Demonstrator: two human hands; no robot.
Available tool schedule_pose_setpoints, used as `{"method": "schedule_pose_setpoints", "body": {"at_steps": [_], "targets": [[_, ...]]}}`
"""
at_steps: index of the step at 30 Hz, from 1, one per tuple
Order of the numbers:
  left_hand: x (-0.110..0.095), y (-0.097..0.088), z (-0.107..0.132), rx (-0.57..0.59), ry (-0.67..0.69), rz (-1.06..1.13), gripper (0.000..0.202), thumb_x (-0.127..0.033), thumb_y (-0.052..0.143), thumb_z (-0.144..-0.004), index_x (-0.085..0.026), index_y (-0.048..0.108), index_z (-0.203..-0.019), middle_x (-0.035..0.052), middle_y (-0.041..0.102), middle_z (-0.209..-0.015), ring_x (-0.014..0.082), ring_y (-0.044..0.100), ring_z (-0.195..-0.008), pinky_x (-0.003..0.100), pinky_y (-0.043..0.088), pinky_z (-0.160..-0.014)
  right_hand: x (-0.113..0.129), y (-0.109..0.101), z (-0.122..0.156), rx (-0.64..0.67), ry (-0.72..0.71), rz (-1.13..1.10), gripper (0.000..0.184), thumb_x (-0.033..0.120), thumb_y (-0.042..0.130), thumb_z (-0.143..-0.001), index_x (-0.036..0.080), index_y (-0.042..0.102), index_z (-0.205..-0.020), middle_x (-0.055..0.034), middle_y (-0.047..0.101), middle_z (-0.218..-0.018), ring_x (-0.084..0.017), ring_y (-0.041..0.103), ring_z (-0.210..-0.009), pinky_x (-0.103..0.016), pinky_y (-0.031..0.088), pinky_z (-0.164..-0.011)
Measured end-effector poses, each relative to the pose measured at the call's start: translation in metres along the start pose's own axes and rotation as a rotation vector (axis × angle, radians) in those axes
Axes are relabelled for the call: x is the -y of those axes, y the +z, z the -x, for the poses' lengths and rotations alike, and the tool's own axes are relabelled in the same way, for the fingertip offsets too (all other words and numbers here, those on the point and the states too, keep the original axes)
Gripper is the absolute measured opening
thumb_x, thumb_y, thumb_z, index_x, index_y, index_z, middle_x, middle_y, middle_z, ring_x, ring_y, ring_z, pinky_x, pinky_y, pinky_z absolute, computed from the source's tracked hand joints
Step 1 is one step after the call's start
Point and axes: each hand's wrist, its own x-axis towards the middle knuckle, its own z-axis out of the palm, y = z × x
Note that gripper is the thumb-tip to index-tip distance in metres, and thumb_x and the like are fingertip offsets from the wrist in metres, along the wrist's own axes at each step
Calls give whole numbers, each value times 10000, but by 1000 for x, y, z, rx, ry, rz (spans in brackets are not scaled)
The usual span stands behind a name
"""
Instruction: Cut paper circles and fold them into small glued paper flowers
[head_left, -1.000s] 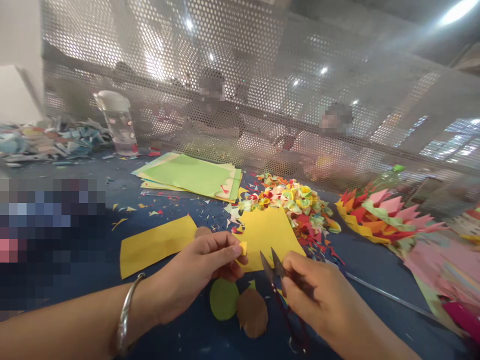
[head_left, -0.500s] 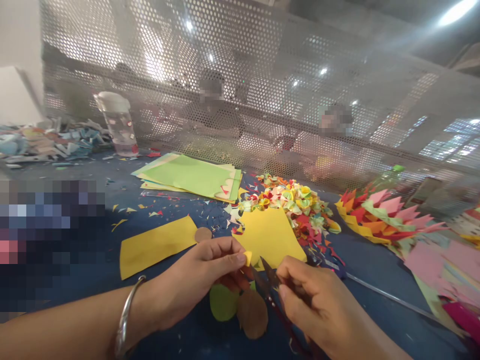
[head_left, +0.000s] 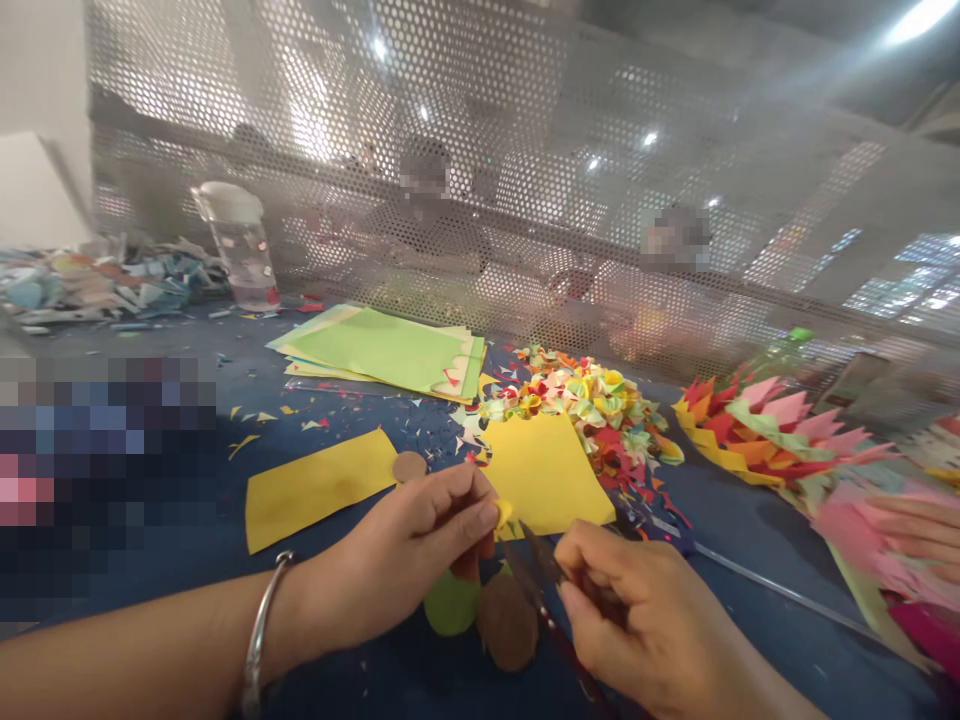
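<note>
My left hand [head_left: 431, 545] pinches a small piece of yellow paper [head_left: 505, 513] between thumb and fingers. In my right hand [head_left: 637, 605] is a pair of scissors [head_left: 544, 600], with its dark blades pointing at the yellow piece. The blades lie close together, and whether they touch the paper I cannot tell. Below my hands on the table are a green paper round [head_left: 452, 602] and a brown disc [head_left: 508, 620]. Just beyond them lies a large yellow sheet [head_left: 547, 470]. Left of it are a yellow strip [head_left: 322, 490] and a smaller brown disc [head_left: 409, 467].
Green and yellow sheets [head_left: 382, 350] are stacked farther back. Beside them rises a heap of cut paper pieces [head_left: 592, 390]. Folded paper points [head_left: 780, 430] stand at right, near another person's hand [head_left: 919, 530]. A perforated screen [head_left: 480, 180] and a lidded cup [head_left: 244, 245] stand behind.
The scissor blades have come closer together by the yellow piece. My left hand has shifted slightly up and right. Another person's hand has appeared at the right edge.
</note>
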Motion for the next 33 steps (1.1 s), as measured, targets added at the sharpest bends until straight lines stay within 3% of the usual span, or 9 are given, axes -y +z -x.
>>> {"method": "schedule_pose_setpoints", "body": {"at_steps": [5, 11, 14, 18, 21, 26, 29, 33], "targets": [[1, -10, -4, -135, 43, -438, 248, -345, 470, -943, -196, 585, -782, -14, 551, -729, 160, 494, -739, 290, 360, -684, 1, -4, -2, 64, 61, 154, 213, 121, 475, -785, 223, 359, -638, 94, 345, -517, -84, 332, -480, -217, 250, -455], [12, -15, -8, -127, 58, -689, 264, -296, 494, -915, -187, 587, -693, 4, 577, -725, 172, 490, -732, 298, 348, -676, -3, -7, -8, 106, 159, 419, 191, 116, 497, -750, 204, 418, -600, 59, 451, -489, -95, 392, -461, -259, 180, -454], [15, -16, -10, -110, 94, -715, 232, -263, 536, -880, -188, 593, -668, 10, 583, -730, 183, 500, -767, 302, 353, -688, -4, -6, -8, 111, 186, 543, 185, 119, 514, -738, 194, 447, -582, 31, 507, -505, -101, 407, -454, -281, 155, -467], [15, -18, -12, -137, 117, -673, 94, -236, 562, -858, -199, 632, -807, 31, 615, -819, 210, 523, -839, 314, 378, -719, -7, -4, -7, 92, 165, 685, 194, 122, 511, -747, 192, 457, -574, 4, 549, -512, -113, 410, -449, -293, 138, -472], [11, -17, -10, -158, 135, -700, 120, -202, 510, -882, -205, 623, -842, 40, 624, -875, 218, 526, -876, 330, 385, -756, -10, -3, -6, 80, 166, 743, 199, 137, 514, -768, 193, 486, -579, -17, 595, -532, -133, 463, -453, -295, 128, -471], [2, -13, 3, -51, 122, -820, 71, -274, 648, -801, -206, 627, -800, 48, 617, -868, 260, 511, -920, 359, 364, -771, -10, -5, -6, 61, 174, 759, 187, 157, 508, -829, 191, 559, -652, -46, 662, -592, -196, 590, -527, -284, 158, -486], [-2, -12, 12, -19, 59, -839, 197, -322, 729, -712, -205, 616, -825, 60, 618, -905, 299, 504, -967, 358, 355, -748, -8, -5, -7, 61, 172, 721, 175, 164, 511, -853, 189, 567, -689, -34, 657, -593, -190, 591, -530, -274, 194, -489], [-5, -12, 17, 28, -18, -746, 111, -219, 668, -706, -209, 588, -783, 35, 614, -892, 248, 542, -883, 321, 350, -707, -7, -6, -8, 62, 144, 655, 173, 133, 520, -852, 190, 563, -695, -17, 662, -621, -178, 600, -561, -265, 241, -506]]}}
